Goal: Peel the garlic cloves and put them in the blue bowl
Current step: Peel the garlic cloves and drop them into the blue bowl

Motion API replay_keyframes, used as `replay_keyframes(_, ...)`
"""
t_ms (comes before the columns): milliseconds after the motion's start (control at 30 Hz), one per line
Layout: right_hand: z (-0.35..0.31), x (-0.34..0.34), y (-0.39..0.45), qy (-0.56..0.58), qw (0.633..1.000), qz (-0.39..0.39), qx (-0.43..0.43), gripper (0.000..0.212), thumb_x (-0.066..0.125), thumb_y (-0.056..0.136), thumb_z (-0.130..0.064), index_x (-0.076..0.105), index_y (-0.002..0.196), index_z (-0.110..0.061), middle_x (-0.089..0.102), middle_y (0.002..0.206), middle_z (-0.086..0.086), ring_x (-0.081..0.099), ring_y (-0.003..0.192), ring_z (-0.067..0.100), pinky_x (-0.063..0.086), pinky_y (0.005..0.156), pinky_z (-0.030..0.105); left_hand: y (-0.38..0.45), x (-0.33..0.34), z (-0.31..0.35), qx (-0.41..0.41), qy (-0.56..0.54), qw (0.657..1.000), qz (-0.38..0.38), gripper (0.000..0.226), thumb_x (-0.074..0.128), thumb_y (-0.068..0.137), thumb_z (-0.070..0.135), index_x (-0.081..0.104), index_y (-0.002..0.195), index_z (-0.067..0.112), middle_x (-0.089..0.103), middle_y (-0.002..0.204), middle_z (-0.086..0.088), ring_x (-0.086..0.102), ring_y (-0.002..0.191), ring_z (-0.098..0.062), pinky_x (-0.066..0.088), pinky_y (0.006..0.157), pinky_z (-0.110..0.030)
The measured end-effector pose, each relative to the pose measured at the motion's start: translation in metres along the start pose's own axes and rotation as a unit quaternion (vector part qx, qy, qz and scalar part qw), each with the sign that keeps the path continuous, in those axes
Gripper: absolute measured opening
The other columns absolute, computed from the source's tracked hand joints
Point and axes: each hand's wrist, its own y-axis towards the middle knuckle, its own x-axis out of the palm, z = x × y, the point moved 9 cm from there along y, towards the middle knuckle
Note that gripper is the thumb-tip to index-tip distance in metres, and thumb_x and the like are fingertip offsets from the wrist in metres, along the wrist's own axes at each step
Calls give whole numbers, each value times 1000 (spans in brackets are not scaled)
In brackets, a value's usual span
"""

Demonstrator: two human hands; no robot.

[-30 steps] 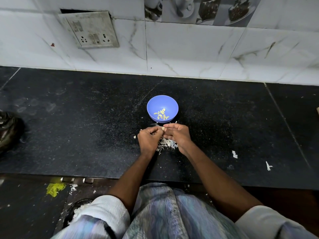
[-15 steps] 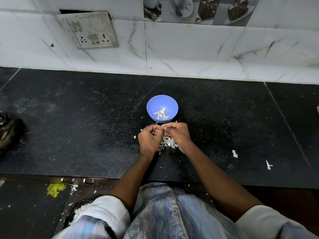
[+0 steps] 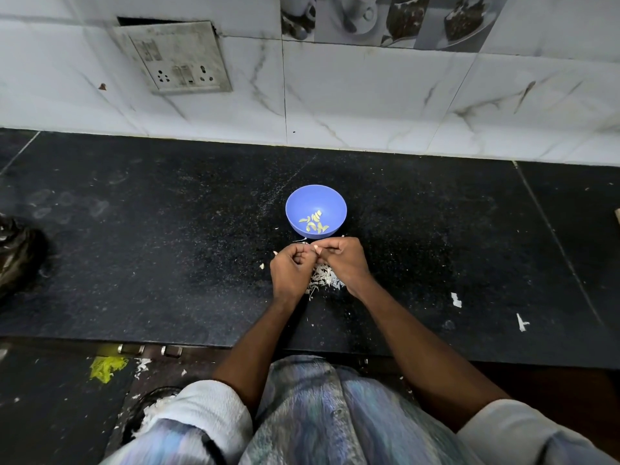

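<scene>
The blue bowl [image 3: 295,203] stands on the black counter and holds several peeled yellowish cloves [image 3: 314,223]. Just in front of it my left hand [image 3: 290,271] and my right hand [image 3: 345,261] meet with curled fingers, pinching a small garlic clove [image 3: 316,250] between their fingertips. The clove is almost wholly hidden by the fingers. A heap of white garlic skins [image 3: 323,280] lies on the counter under and between my hands.
Loose white skin scraps [image 3: 455,299] lie on the counter to the right. A dark bag-like object [image 3: 16,260] sits at the left edge. The tiled wall carries a switch and socket plate [image 3: 177,58]. The counter's front edge [image 3: 134,340] runs below my wrists.
Both hands stay together before the bowl, working the clove with small finger movements. The bowl has not moved.
</scene>
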Motion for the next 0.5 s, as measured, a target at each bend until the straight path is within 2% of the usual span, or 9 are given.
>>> replay_keyframes(100,1,-5,1,-14,1000,18,-6,18,69,93,5,79,106,-2,80,91,9,78,83,24,64,82,37,3,1,-4,-13,-7,1000,-4,13,71,96,9,82,96,15,80,79,7,74,69,-6,61,67,-28)
replay_keyframes(233,-4,-9,-3,-35,999,20,-24,20,70,93,4,78,111,0,80,91,10,78,78,22,63,76,29,5,2,-8,-21,-6,1000,-9,13,73,95,11,84,94,18,80,78,8,73,69,-11,61,71,-36)
replay_keyframes(367,-6,-10,-4,-65,997,23,-31,22,66,94,8,77,112,1,79,92,10,77,76,14,62,72,23,5,4,-14,-54,-39,998,-12,8,78,89,18,85,90,18,80,76,4,78,76,-29,65,74,-47)
replay_keyframes(500,-7,-12,-2,-88,995,26,-44,23,67,92,8,79,110,-2,80,93,6,78,82,16,64,77,30,4,9,-18,-83,-94,992,-27,8,78,89,14,85,86,15,80,78,-8,79,78,-33,65,81,-53)
